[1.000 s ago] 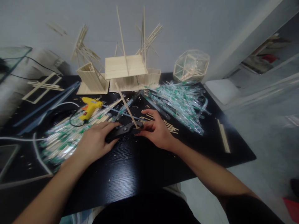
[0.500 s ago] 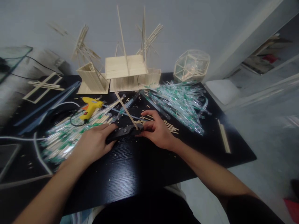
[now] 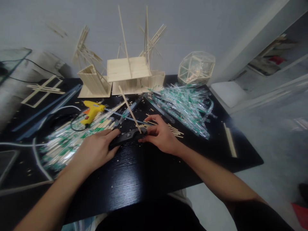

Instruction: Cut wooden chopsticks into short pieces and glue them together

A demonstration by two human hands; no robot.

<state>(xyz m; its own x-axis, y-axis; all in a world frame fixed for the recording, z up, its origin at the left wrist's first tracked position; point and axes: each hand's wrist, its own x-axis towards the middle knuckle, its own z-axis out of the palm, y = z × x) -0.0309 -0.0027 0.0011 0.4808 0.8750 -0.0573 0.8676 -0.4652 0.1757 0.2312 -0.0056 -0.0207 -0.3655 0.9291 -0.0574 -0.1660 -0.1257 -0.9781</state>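
Note:
My left hand (image 3: 97, 149) is wrapped around the handle of a black hand cutter (image 3: 127, 137), which lies level just over the dark table. A thin wooden stick (image 3: 130, 110) rises from the cutter's head and leans away to the upper left. At that head my right hand (image 3: 160, 134) pinches with thumb and fingers around the stick's lower end; the exact contact is partly hidden. Several short cut sticks (image 3: 176, 131) lie just behind my right hand. A yellow glue gun (image 3: 92, 112) rests on wrapped stick bundles (image 3: 62, 141) beyond my left hand.
Stick-built structures, including a flat-topped one (image 3: 128, 69), stand along the wall. Clear plastic wrappers (image 3: 187, 107) are heaped at the back right, near a faceted stick frame (image 3: 196, 68). Two sticks (image 3: 230, 139) lie by the right edge. A white cable (image 3: 39, 160) curves at left.
The stick's upper end has shifted slightly up and to the right relative to the cutter. Both hands keep nearly the same place, and the whole view has moved a little.

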